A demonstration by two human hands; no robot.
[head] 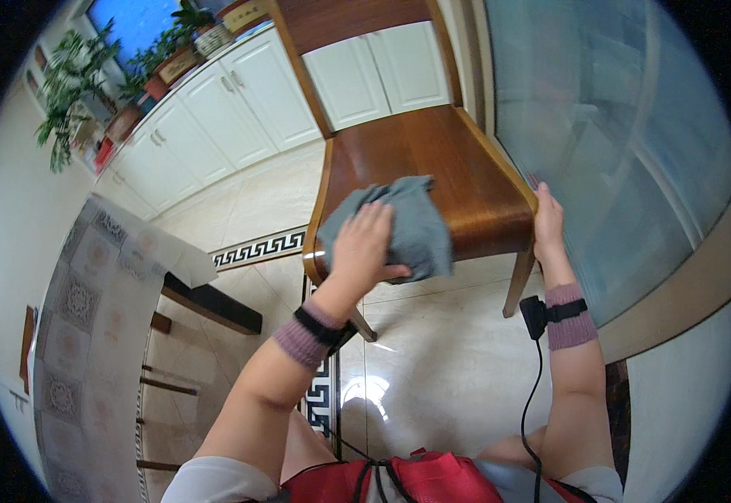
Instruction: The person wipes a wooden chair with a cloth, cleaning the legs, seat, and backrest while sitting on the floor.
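A wooden chair [403, 144] with a glossy brown seat stands in front of me, its backrest on the far side. My left hand [365, 245] lies over a grey-blue cloth [425, 220], pressing it against the front left part of the seat. The cloth is rumpled and hangs over the seat's front edge. On the other side, my right hand [548, 220] holds the seat's right edge near the front corner; some of its fingers are hidden behind the edge. Both wrists wear mauve cuffs with black straps.
A frosted glass panel [598, 157] stands close to the right of the chair. At left is a table with a patterned cloth [76, 314]. White cabinets [227, 107] with potted plants [170, 56] line the back. A black cable [532, 402] hangs from my right wrist.
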